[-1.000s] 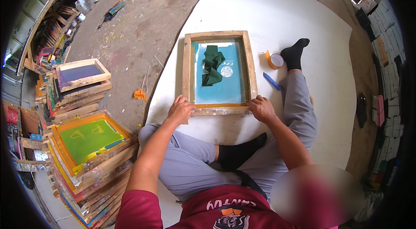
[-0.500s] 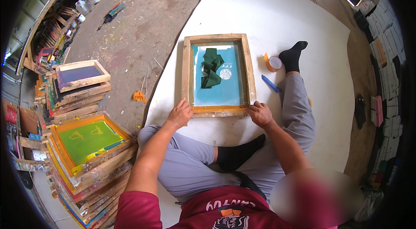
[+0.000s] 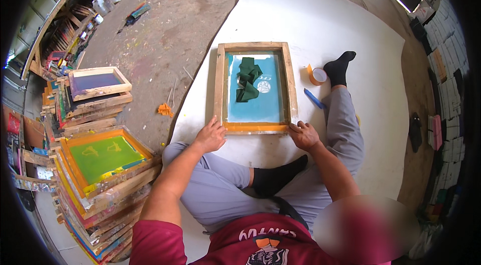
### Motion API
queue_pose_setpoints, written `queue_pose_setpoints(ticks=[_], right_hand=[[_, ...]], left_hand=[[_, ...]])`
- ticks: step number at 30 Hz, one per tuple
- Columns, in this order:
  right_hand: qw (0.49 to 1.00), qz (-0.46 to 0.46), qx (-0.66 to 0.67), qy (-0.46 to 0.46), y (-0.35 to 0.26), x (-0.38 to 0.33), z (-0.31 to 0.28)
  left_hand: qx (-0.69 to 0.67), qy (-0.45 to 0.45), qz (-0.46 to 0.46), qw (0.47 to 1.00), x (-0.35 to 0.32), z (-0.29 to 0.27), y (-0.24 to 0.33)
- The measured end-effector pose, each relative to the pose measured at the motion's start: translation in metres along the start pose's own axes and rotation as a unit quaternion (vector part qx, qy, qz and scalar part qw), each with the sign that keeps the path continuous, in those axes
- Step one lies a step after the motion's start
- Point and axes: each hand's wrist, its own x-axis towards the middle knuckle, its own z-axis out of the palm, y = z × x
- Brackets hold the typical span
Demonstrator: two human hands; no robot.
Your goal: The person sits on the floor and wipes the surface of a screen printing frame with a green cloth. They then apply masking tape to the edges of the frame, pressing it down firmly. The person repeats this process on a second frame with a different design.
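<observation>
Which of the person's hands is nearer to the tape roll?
Right. The right hand rests at the frame's near right corner, below the tape roll; the left hand is at the opposite corner.

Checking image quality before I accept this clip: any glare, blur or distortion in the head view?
Head view: strong fisheye bending, black corners; white sheet glares at the top; a blurred patch sits lower right; wooden screen frame, left hand and right hand are sharp.

Lots of colour packed into this one

The wooden frame (image 3: 254,47) is tan, its screen (image 3: 260,104) is coated light blue, a dark green cloth (image 3: 247,78) is crumpled on it, and an orange strip (image 3: 255,127) is seen along the near edge.
</observation>
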Motion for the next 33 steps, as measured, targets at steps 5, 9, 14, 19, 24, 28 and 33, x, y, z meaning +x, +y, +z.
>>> queue_pose_setpoints(ticks=[5,9,14,19,24,28,33], right_hand=[[0.999,0.007,-0.026,-0.029,-0.003,-0.007,-0.01],[0.999,-0.009,-0.037,-0.03,0.0,-0.007,-0.016],[0.996,-0.001,0.017,0.089,-0.023,0.011,-0.015],[0.995,0.051,0.065,-0.058,-0.027,0.032,-0.012],[0.977,0.153,0.149,-0.025,-0.027,0.132,0.001],[0.962,0.209,0.178,-0.012,-0.024,0.226,0.018],[0.96,0.236,0.139,-0.053,-0.013,0.279,0.038]], left_hand=[[0.011,-0.031,0.0,0.999,-0.006,-0.007,0.001],[0.018,-0.021,-0.016,0.999,-0.011,-0.008,0.003],[0.008,0.082,-0.009,0.997,-0.014,-0.007,0.005],[-0.036,-0.003,-0.041,0.999,-0.012,-0.01,0.005],[-0.205,0.05,-0.195,0.958,0.001,-0.009,0.004],[-0.255,0.033,-0.372,0.892,0.005,0.009,-0.005],[-0.339,-0.076,-0.439,0.828,0.015,0.0,-0.014]])
